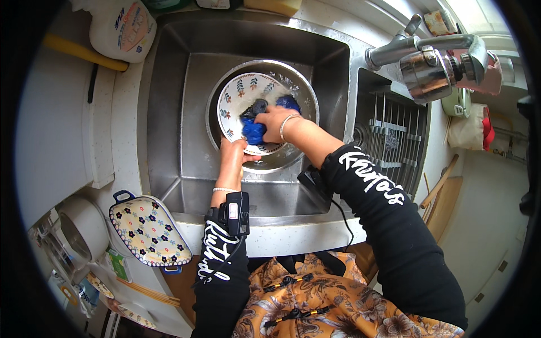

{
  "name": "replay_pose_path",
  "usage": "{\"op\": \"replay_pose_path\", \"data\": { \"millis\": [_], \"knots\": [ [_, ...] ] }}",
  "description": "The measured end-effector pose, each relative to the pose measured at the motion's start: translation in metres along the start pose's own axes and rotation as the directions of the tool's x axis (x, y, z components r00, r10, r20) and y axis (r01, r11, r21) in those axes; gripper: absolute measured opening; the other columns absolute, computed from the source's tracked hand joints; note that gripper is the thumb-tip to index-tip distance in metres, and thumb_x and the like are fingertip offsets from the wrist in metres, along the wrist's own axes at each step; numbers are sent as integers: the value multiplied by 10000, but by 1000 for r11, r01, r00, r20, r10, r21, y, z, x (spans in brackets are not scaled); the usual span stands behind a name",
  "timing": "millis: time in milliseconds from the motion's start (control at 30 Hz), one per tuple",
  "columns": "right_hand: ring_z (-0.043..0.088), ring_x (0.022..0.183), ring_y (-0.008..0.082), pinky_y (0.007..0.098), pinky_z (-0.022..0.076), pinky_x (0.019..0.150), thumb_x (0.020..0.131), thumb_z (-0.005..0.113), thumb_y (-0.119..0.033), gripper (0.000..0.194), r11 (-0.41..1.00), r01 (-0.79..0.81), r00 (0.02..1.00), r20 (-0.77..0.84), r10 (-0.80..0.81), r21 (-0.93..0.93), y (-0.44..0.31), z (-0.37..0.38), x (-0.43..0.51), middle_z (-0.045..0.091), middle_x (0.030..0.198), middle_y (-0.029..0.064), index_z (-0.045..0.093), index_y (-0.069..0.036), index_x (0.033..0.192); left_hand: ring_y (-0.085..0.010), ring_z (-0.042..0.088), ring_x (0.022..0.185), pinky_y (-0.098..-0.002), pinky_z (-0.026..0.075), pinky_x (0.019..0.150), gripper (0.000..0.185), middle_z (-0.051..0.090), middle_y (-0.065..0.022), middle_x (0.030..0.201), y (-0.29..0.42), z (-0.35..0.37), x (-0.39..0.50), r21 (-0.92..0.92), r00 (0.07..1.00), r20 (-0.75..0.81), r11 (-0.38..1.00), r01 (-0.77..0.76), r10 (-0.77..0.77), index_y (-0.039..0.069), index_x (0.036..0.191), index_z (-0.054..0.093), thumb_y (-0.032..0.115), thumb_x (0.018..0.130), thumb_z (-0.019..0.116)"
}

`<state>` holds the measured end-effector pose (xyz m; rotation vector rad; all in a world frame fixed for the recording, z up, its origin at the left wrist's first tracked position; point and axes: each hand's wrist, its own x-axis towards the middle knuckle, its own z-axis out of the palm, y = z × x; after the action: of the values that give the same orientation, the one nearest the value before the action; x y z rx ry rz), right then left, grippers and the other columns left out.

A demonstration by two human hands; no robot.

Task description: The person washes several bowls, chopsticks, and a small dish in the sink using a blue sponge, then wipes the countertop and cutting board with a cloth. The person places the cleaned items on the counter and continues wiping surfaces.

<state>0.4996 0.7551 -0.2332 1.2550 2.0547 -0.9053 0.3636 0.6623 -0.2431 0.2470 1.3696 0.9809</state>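
Note:
My left hand (233, 151) grips the lower left rim of a white plate (231, 95) with a floral border. The plate is held over and partly inside a round metal basin (313, 114), which stands in the stainless steel sink (253, 196). On the plate, my right hand (277, 122) presses a wet blue and dark cloth (254, 132) to the surface; part of it is blurred. More blue material (288, 102) shows beyond the right hand's knuckles, and whether it is the same piece I cannot tell. Some wet foam lies at the basin's upper right.
A faucet (393, 53) reaches over the smaller sink at right, where a metal rack (386, 131) sits. A floral baking dish (150, 231) and a white pot (84, 228) stand at left. A white bottle (122, 31) and a sponge (274, 6) line the far edge.

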Motion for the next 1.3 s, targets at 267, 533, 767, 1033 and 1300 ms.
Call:
{"op": "replay_pose_path", "data": {
  "millis": [267,533,767,1033,1300],
  "knots": [
    [497,1082,302,388,481,849,675,683,-79,448,972,-125,801,-559,216,196,13,-2,31,476,1164,103,553,-245,1071,-326,656,832,-371,606,540,551,569,-160,1049,-1,3,0,99,997,-19,992,72,-71,-39,1268,391,-52,717,402],
    [436,1156,419,399,365,1010,752,648,-239,640,565,399,826,-551,121,722,-10,35,58,413,1264,271,356,-110,1306,-295,653,864,-364,608,599,474,581,-156,1050,-2,6,-1,69,997,50,997,47,-50,-21,1263,415,-17,790,427],
    [507,1172,311,344,382,998,822,562,-325,517,627,216,975,-203,-93,749,-2,29,42,541,1248,185,485,-157,1306,-340,607,1042,-433,599,692,500,541,-214,1213,9,-4,1,-167,955,231,960,226,-184,-23,1287,387,310,926,480],
    [543,1077,220,301,401,955,759,628,-314,530,624,145,944,83,-320,767,13,16,17,597,1131,105,523,-179,1260,-304,627,984,-442,600,608,564,570,-167,1162,7,-10,7,-301,947,250,914,272,-200,48,1275,423,483,921,482],
    [496,1144,298,348,386,986,715,653,-281,537,880,179,954,140,-264,440,26,15,-2,516,1202,140,534,-224,1235,-192,651,825,-367,570,588,407,618,-96,995,-26,-6,26,-119,974,122,971,205,-191,32,1180,494,374,965,446]
  ]
}}
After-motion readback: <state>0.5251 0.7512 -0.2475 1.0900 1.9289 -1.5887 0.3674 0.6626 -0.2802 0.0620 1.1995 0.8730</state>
